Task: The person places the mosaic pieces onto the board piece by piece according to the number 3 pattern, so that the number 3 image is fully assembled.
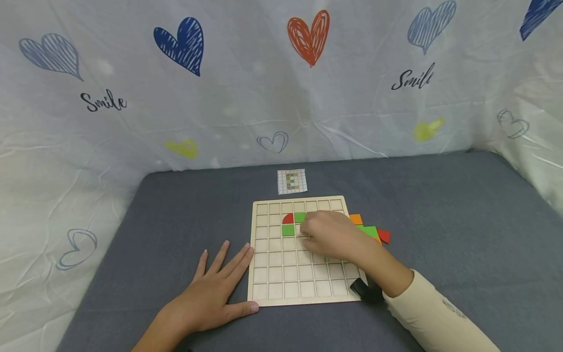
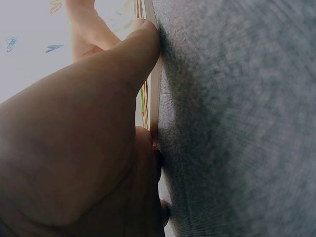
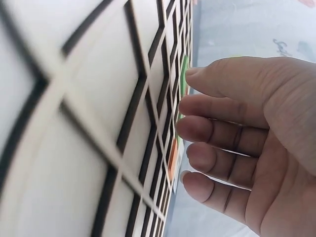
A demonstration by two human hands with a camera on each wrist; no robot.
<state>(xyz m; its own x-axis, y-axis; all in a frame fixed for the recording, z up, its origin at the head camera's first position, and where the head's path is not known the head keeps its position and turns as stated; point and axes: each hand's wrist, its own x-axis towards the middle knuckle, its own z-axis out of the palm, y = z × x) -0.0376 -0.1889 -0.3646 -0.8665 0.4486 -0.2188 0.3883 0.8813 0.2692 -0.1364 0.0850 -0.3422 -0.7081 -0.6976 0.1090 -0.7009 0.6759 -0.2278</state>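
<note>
Pale, squarish board [image 1: 291, 275] under my right hand [image 1: 333, 236], columns pointing away
Left hand [image 1: 210, 297]: fingers apart; right's grip, I can't tell.

We see a white sheet [image 1: 246, 98] behind & along both sides of the table [image 1: 440, 220], w/ creases here & there. It's printed w/ a red heart [image 1: 309, 41], blue hearts [image 1: 182, 46], yellow hearts [image 1: 188, 148], thin outline hearts [image 1: 272, 143] & black "Smile" lettering [image 1: 104, 101]. Table top's dk. grey-blue, far corners rounded. Left-wrist bg's washed out; we'd say prob. strong light, tho hard to tell.
</note>
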